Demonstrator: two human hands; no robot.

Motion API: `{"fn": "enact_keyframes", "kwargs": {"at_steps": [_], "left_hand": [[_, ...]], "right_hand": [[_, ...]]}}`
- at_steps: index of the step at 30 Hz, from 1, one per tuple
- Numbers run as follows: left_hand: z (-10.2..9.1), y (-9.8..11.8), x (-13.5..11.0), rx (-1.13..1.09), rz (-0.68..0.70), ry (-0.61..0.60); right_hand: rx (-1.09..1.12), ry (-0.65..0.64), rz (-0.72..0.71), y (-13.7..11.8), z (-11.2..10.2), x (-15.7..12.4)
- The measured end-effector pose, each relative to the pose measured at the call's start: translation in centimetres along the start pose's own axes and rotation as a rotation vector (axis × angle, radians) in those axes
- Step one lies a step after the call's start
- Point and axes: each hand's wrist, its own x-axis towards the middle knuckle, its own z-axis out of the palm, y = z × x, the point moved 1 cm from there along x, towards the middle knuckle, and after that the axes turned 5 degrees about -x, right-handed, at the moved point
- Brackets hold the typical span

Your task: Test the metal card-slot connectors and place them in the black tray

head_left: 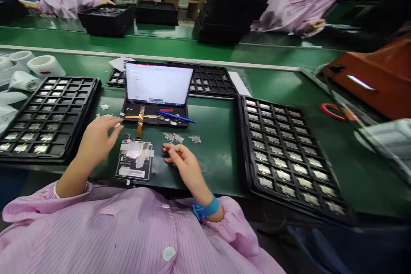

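Observation:
My left hand (98, 138) is curled over the green bench, left of a flat circuit-board assembly (134, 160). A small white bit shows between its thumb and forefinger, too small to name. On the other side of the assembly, my right hand (184, 163) pinches a small dark piece (165, 150) whose kind I cannot make out. An orange flex cable (140, 122) runs from the assembly to a lit display screen (157, 83), which leans upright in a black holder. Small silvery metal plates (178, 138) lie just beyond my right hand.
Black compartment trays with silvery parts stand at left (48, 115) and right (285, 154), another tray (213, 80) behind the screen. A blue pen (176, 117) lies on the holder. Tape rolls (46, 66) sit far left, a red ring (334, 111) right. Co-workers in pink sit opposite.

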Motion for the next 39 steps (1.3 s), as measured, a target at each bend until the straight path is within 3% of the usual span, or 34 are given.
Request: {"fn": "enact_keyframes", "kwargs": {"at_steps": [3,7,10,13,16,19,23,27,31,34,36,39], "left_hand": [[-0.7,-2.4,-1.1,0.031,-0.162,0.076],[-0.1,-4.5,-3.0,0.057,-0.264,0.069],[0.3,-4.9,-4.3,0.049,-0.289,0.038],[-0.3,-5.0,-4.5,0.012,-0.316,-0.010],[-0.8,-5.0,-2.9,-0.037,-0.331,-0.093],[-0.1,-4.9,0.1,-0.076,-0.303,-0.180],[1.8,-5.0,3.2,-0.103,-0.303,-0.242],[2.2,-4.8,3.1,-0.140,-0.340,-0.242],[1.7,-2.8,0.9,-0.258,-0.395,-0.173],[2.0,0.7,-0.8,-0.777,-0.462,-0.133],[2.5,3.5,-1.8,-1.136,-0.513,-0.249],[2.7,6.8,-2.8,-1.351,-0.547,-0.415]], "right_hand": [[0.242,-0.010,0.060,-0.6,0.0,1.3],[0.573,-0.018,0.138,-0.7,0.6,2.8],[0.644,0.064,0.190,-0.2,0.4,3.2],[0.626,0.155,0.170,0.2,-1.5,3.2],[0.584,0.215,0.155,0.0,-4.3,3.1],[0.536,0.199,0.149,-0.6,-6.1,2.8],[0.446,0.143,0.039,-1.6,-5.7,1.3],[0.282,0.051,-0.026,-2.5,-3.9,-0.9],[0.076,-0.021,-0.029,-3.5,-2.3,-2.7],[-0.101,-0.031,-0.081,-4.4,-0.8,-3.3],[-0.228,-0.036,-0.144,-5.0,0.2,-3.5],[-0.351,-0.066,-0.190,-5.7,1.3,-3.5]]}}
